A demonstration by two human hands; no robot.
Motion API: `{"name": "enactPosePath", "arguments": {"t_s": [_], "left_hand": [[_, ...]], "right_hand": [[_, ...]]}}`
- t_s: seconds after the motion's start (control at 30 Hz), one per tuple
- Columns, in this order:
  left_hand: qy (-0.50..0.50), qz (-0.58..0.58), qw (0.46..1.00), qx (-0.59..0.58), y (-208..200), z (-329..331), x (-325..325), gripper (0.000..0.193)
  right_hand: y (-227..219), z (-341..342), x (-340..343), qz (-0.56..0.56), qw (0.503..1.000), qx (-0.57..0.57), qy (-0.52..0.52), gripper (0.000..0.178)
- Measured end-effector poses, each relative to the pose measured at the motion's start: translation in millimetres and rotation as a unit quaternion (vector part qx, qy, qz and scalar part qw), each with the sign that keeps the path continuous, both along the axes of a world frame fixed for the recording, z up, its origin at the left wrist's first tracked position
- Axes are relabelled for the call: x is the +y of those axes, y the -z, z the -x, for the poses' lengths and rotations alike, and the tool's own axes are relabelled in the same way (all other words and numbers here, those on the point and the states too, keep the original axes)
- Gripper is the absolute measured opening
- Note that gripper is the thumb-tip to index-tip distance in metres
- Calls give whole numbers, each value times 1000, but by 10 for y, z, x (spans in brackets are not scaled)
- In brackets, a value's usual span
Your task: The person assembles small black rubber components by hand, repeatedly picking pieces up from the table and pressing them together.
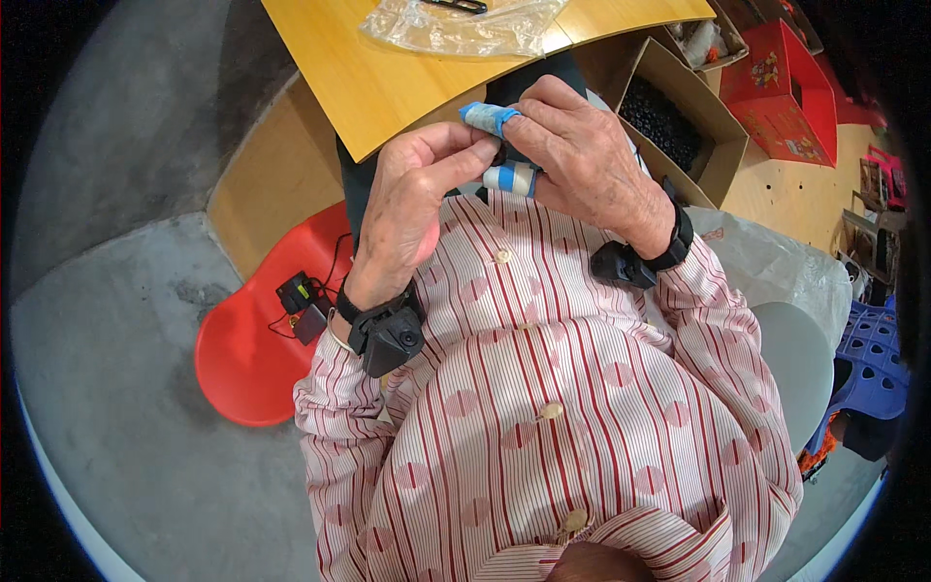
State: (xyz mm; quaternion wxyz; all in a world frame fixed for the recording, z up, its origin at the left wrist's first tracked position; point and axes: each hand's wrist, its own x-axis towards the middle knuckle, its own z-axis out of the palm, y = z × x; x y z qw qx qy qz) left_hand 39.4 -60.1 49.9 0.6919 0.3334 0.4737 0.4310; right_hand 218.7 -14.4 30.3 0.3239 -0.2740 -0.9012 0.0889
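My left hand (412, 189) is closed, with thumb and index finger pinched at a small black piece (499, 152). My right hand (592, 155) meets it from the other side, its fingers also closed around that piece. The kind of piece cannot be made out, since the fingertips hide most of it. Blue-and-white wrapping (490, 118) covers my right index fingertip, and a similar wrapping (509, 178) covers the right thumb. Both hands are held in front of my striped shirt, just off the table's near edge.
On the yellow table (388, 87) lies a clear plastic bag (465, 27) with a black part. A cardboard box (718, 126) of small black pieces (659, 121) stands right, near a red box (786, 97). A red chair (252, 359) holds small electronics (305, 306) at left.
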Motion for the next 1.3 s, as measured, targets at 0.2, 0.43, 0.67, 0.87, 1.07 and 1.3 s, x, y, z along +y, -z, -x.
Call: {"name": "enactPosePath", "arguments": {"t_s": [0.2, 0.43, 0.67, 0.87, 1.07, 1.3], "left_hand": [[30, 11, 999, -5, -40, 9, -28, 24], [28, -10, 999, 16, -115, 126, -135, 27], [27, -10, 1000, 7, -97, 129, -144, 25], [-3, -77, 996, 39, -149, 92, -176, 36], [-20, -52, 998, -4, -164, 102, -186, 49], [69, -243, 931, 264, -194, 156, -179, 95]], "right_hand": [[31, -8, 19, 10, 999, 47, -16, 34], [18, -51, 46, 58, 991, 105, -56, 41], [36, -38, 60, 44, 989, 120, -71, 42], [18, -37, 56, 62, 988, 132, -60, 41], [39, -15, 52, 37, 987, 132, -80, 42], [-19, 27, 35, 50, 982, 151, -98, 37]]}}
